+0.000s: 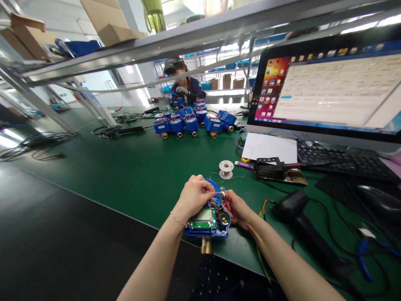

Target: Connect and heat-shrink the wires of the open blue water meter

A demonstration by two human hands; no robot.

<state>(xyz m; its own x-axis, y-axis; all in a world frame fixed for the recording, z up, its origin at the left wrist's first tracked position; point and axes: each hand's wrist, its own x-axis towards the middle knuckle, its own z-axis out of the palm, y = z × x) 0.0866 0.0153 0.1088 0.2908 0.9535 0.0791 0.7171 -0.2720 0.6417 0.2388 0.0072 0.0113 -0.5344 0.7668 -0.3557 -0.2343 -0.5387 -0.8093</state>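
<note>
A blue water meter [188, 232] with its cover off lies at the table's near edge, its brass pipe end [206, 246] toward me. Inside show a green circuit board [203, 223] with a grey display, a round dark part [224, 218] and several coloured wires. My left hand [194, 195] reaches over the meter's far left side, thumb and fingers pinched on a thin pale wire. On the right side, my right hand [238, 209] is closed around a small red part [227, 204] with white marks; its exact kind is unclear. A spool of solder wire [226, 169] stands just beyond.
Several blue meters [191, 123] stand at the back, where a co-worker [188, 85] sits. To the right are a monitor [328, 92], keyboard [344, 161], barcode scanner [310, 230], blue-handled pliers [363, 255] and loose cables. A shelf [140, 52] crosses overhead.
</note>
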